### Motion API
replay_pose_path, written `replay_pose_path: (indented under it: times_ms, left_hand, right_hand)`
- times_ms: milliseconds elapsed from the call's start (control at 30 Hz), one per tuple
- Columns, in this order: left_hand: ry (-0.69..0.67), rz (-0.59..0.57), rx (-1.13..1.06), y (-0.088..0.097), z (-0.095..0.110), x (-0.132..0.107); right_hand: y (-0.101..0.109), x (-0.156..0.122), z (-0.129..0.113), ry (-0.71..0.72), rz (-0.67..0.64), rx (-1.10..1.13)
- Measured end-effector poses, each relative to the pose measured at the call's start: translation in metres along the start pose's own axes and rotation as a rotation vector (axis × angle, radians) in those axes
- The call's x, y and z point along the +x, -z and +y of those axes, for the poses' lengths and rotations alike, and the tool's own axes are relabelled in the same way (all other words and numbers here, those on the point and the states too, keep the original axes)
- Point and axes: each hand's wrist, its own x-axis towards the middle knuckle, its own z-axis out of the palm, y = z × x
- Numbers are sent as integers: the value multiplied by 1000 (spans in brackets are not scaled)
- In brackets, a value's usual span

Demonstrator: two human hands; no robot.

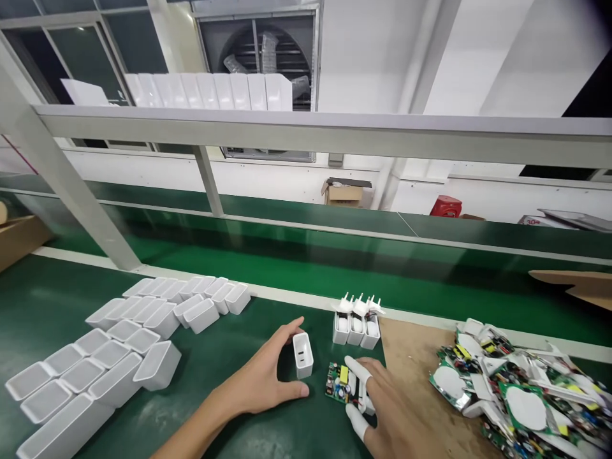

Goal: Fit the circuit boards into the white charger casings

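While the white case (pixel 303 356) at lower centre is loosely bracketed by the spread left hand (pixel 262 375), the circuit board (pixel 338 384), lying crosswise just right of the case, is pinched by the right hand (pixel 388 405).

A green bench (pixel 268 437) carries white cases (pixel 111 354) and a brown sheet (pixel 412 357)

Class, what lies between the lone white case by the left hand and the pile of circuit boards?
In the head view: the right hand, holding a circuit board, then part of a brown sheet.
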Motion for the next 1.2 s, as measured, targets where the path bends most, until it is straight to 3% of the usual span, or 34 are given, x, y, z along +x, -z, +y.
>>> replay_pose_path:
  times_ms: [100, 233, 500, 733, 933, 1200]
  left_hand:
    - [-49, -3, 7, -8, -3, 3]
    - [-42, 55, 41, -13, -2, 4]
    - [25, -63, 58, -11, 6, 3]
    - [-250, 45, 151, -28, 22, 5]
    - [-311, 112, 220, -34, 22, 5]
    - [-397, 139, 254, -37, 19, 5]
  right_hand:
    - [-11, -1, 0, -47, -13, 51]
    - [-6, 5, -3, -123, 13, 124]
    - [-9, 4, -7, -185, 153, 325]
    - [-4, 9, -23, -139, 242, 247]
    - [-8, 7, -27, -23, 205, 206]
    - [-15, 3, -27, -24, 185, 149]
